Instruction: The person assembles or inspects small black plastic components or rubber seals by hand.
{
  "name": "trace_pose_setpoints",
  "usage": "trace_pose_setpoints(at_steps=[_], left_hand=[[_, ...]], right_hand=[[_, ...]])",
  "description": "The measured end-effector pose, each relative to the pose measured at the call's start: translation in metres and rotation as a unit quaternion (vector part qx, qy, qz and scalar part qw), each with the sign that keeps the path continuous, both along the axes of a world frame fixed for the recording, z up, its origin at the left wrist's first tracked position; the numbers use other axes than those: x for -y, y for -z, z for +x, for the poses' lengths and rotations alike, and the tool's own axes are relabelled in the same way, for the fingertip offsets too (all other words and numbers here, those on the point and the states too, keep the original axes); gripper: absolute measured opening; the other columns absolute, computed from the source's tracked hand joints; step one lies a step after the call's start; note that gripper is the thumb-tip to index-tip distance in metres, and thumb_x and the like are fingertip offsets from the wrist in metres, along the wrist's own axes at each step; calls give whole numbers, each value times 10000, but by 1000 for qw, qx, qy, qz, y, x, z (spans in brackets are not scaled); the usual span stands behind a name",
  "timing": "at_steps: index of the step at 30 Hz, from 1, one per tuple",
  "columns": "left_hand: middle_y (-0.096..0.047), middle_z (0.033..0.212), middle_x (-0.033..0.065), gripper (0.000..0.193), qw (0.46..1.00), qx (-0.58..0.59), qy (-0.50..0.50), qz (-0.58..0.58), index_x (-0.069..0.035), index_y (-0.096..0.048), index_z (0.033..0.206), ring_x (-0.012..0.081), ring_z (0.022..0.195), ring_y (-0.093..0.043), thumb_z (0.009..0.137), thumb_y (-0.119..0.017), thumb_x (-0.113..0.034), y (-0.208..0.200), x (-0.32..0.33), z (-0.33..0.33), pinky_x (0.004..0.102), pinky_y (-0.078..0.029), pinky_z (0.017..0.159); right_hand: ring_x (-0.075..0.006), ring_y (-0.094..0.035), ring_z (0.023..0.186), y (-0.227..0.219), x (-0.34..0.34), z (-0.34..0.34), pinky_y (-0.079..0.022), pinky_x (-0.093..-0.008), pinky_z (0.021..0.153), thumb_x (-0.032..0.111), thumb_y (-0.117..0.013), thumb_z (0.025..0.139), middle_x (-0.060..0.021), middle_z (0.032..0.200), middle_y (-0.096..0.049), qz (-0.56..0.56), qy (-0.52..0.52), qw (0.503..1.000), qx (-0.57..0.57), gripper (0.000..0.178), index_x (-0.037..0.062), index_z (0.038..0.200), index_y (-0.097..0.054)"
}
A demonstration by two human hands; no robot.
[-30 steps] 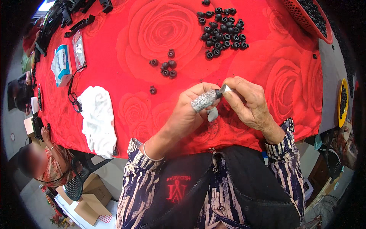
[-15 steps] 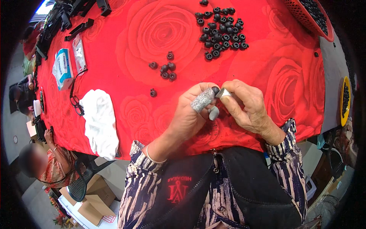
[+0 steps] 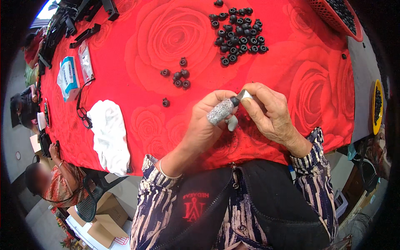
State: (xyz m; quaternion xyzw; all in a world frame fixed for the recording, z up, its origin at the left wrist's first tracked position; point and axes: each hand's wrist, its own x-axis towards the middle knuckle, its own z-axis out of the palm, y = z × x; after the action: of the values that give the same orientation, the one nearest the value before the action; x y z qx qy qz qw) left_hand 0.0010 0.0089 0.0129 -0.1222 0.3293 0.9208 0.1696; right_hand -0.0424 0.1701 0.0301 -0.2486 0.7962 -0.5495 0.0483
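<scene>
My left hand [image 3: 204, 121] is closed on a small black part [image 3: 235, 101], pinched at the tip of a digit wrapped in a speckled grey finger cover [image 3: 220, 111]. Another fingertip of that hand wears a smooth grey cover [image 3: 232, 123]. Facing it, my right hand [image 3: 271, 110] pinches a small blade with a white wrapping [image 3: 247, 96], its edge against the black part. Most of the part is hidden by my fingers. Beyond my hands lie a loose cluster of black round-headed parts [image 3: 178, 76], a single one [image 3: 166, 102], and a larger pile [image 3: 235, 39].
Left of my hands are a white cloth [image 3: 109, 137], eyeglasses [image 3: 84, 118] and a blue-white box [image 3: 68, 77]. Black brackets [image 3: 85, 35] lie far left. A red basket [image 3: 333, 18] and yellow tray [image 3: 377, 106] hold black parts at right. A person [image 3: 62, 179] sits at left.
The blade has shifted slightly and its flat now shows more at the black part. Both hands stay nearly in place; the whole view has moved a little.
</scene>
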Motion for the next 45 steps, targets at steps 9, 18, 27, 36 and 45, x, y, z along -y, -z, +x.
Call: trace_pose_setpoints(at_steps=[9,18,27,36,45], left_hand=[[-553,807,23,215,1000,3,10,22,-2,-513,1047,58,659,-527,863,-537,-112,4,1,1,214,-456,576],[-546,810,21,209,999,-1,11,39,-3,-511,1043,55,668,-520,868,-531,-117,4,2,0,222,-460,589],[-545,810,15,201,1000,6,10,28,-4,-514,1040,57,670,-514,870,-527,-110,1,1,0,222,-456,591],[-541,806,15,204,1000,7,-1,26,-3,-513,1040,57,669,-509,867,-531,-110,2,-1,1,224,-454,571],[-544,809,18,211,1000,-2,30,-1,8,-511,1033,56,673,-507,869,-531,-123,5,3,0,214,-450,584]], right_hand=[[-270,-594,685,-1,0,1,-450,-325,570,21,-554,791,-147,765,-563,-5,1,1000,13,136,-25,918,-535],[-268,-597,690,1,0,0,-455,-320,576,21,-564,785,-146,769,-568,2,-3,1000,-7,145,-27,919,-535],[-268,-590,674,0,-1,1,-451,-324,567,15,-566,782,-146,763,-563,6,2,1000,-4,150,-30,921,-536],[-277,-593,681,1,0,0,-454,-329,573,24,-574,782,-153,764,-569,3,-2,1000,-18,136,-29,903,-541],[-288,-592,666,0,0,-1,-455,-338,565,32,-579,780,-152,747,-570,13,-6,1000,-25,130,-22,893,-544]])
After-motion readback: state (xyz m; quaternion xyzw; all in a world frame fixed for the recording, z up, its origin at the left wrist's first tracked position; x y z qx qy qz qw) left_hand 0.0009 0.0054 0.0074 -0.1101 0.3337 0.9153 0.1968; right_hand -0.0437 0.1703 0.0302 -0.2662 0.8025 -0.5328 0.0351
